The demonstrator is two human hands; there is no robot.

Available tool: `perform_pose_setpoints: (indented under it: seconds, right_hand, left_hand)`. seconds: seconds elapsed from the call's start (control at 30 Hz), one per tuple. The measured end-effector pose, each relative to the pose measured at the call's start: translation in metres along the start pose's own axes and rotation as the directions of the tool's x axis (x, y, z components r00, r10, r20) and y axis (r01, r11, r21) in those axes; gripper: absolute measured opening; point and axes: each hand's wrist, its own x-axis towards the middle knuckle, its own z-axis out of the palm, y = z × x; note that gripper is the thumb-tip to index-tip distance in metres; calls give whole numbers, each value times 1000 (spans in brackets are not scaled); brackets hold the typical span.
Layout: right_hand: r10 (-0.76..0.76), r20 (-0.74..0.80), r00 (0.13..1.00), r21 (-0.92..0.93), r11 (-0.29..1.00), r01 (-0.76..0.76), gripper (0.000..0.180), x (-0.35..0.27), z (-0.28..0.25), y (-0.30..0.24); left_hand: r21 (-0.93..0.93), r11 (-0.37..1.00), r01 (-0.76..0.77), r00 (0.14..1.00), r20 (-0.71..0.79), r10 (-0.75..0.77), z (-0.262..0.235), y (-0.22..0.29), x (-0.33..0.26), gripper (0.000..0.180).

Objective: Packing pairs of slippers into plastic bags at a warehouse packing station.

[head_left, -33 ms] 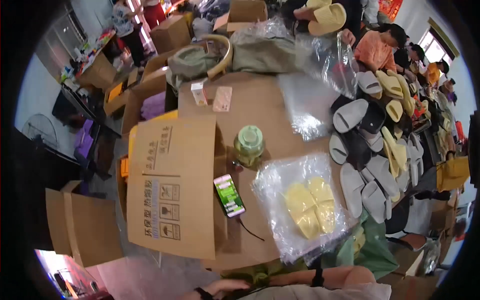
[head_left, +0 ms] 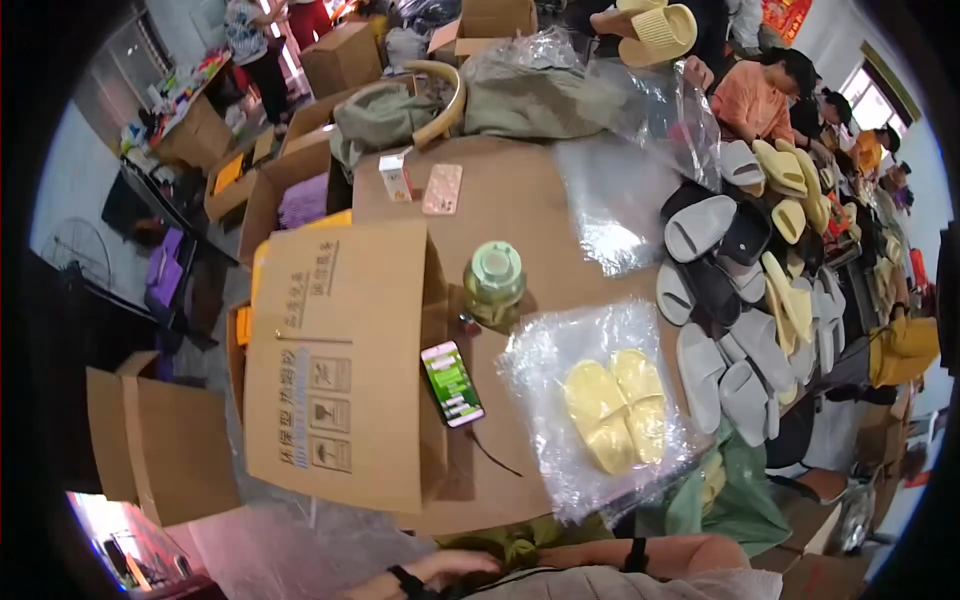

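At the lower edge, my left hand and my right hand are close to my body, beside olive-green cloth that looks bunched. The fingers of both are too hidden to show whether they hold it. Black bands circle both wrists. Beyond them on the table, a pair of yellow slippers lies on or inside clear plastic bags. Left of these is a phone with a lit screen and a dark cable. Behind the phone stands a greenish lidded jar.
A large open cardboard box covers the table's left side. Grey, black and yellow slippers are heaped along the right. More clear bags lie at the back. A co-worker's hand holds yellow slippers across the table. A green sack sits at near right.
The whole view has shifted slightly, with the box and phone a little lower-left in it. My hands stay in about the same place.
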Motion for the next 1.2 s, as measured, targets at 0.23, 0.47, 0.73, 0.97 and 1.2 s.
perform_pose_setpoints:
  seconds: [0.23,0.47,0.73,0.97,1.2]
  right_hand:
    - [702,-6,712,180,701,-690,53,-73,-11,23]
    - [636,129,761,-288,758,-585,59,-111,-5,129]
    - [240,-203,949,-177,945,-277,61,-130,9,126]
    - [-30,-497,867,-563,772,-296,44,-141,-15,90]
    - [-126,-844,521,-485,593,-642,48,-192,-31,135]
  left_hand:
    - [514,801,-305,952,170,254,-17,-9,153,57]
    - [891,418,-178,953,50,299,-1,-7,271,52]
    - [905,390,168,947,-257,190,50,-7,302,53]
    - [962,125,242,899,-271,346,73,1,300,48]
    - [983,132,129,727,-184,661,84,24,252,32]
